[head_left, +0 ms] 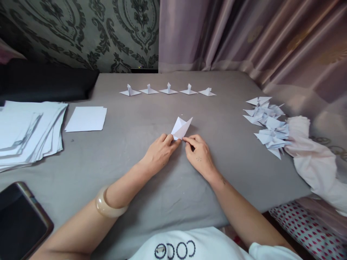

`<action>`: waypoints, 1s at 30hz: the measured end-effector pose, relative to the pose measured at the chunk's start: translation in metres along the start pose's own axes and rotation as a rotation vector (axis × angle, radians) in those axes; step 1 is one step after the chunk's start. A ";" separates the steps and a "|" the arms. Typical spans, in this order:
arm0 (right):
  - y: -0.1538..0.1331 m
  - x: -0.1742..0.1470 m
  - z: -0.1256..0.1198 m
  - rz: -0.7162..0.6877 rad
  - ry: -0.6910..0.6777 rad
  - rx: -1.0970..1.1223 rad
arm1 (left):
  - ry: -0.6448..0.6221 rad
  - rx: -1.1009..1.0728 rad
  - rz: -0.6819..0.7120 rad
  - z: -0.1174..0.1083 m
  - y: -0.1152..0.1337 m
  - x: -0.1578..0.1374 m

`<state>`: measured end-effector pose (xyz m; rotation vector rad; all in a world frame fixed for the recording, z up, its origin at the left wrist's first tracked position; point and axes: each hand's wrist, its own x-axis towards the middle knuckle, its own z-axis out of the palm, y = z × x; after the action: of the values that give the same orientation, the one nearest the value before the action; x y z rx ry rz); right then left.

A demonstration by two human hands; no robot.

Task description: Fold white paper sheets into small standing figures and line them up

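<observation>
A partly folded piece of white paper [181, 128] stands at the middle of the table, its pointed flaps directed away from me. My left hand [162, 151] is closed on its near left edge, fingers pressed against the fold. At the near right corner, my right hand [198, 153] pinches the paper between thumb and forefinger. The fingertips of both hands almost meet, and they cover the bottom of the fold. Beyond, several folded paper birds [168, 89] stand in a row across the table.
Loose white sheets [51, 126] and a smaller stack of square paper [86, 119] lie at left. A dark tablet or phone [21, 220] rests near left. More folded paper pieces [273, 131] are heaped at right beside pale cloth [311, 155]. A black bundle [46, 81] lies back left.
</observation>
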<state>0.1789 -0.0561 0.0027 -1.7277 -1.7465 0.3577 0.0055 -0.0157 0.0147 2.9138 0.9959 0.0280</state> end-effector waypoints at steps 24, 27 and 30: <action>-0.013 0.008 -0.018 -0.285 -0.231 -0.488 | 0.377 -0.760 -0.602 -0.004 -0.007 0.004; -0.012 0.008 -0.018 -0.285 -0.236 -0.468 | 0.367 -0.725 -0.614 0.001 -0.008 0.007; -0.007 0.007 -0.016 -0.241 -0.204 -0.345 | 0.362 -0.699 -0.620 0.003 -0.009 0.009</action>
<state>0.1832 -0.0539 0.0207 -1.7308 -2.2454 0.1339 0.0077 -0.0034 0.0114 1.9243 1.5121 0.7231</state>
